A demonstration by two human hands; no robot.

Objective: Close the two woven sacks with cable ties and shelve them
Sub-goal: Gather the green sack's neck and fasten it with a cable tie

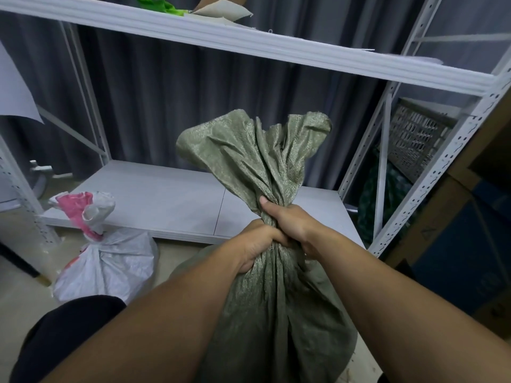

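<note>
Your left hand [255, 246] and right hand [290, 221] are both wrapped tight round the gathered neck of the green sack [276, 313]. The right is just above the left and touches it, with the fingers of both curled fully into the weave. The sack hangs or stands straight below your fists, in front of your body. Its loose mouth flares upward above the right hand. Your dark-clothed knee [69, 327] shows at lower left.

Just beyond it, to the left, the white sack [110, 261] sits on the floor. Its neck is cinched in and a pink-and-white top sticks up, but any tie there is too small to make out. Behind both sacks lies the low shelf board [166, 200] of the white rack, with the upper shelf [249, 45] overhead. A grey curtain [166, 106] hangs at the back, a slotted crate [417, 142] sits behind the rack at right, and boxes [456, 244] stand at far right.
</note>
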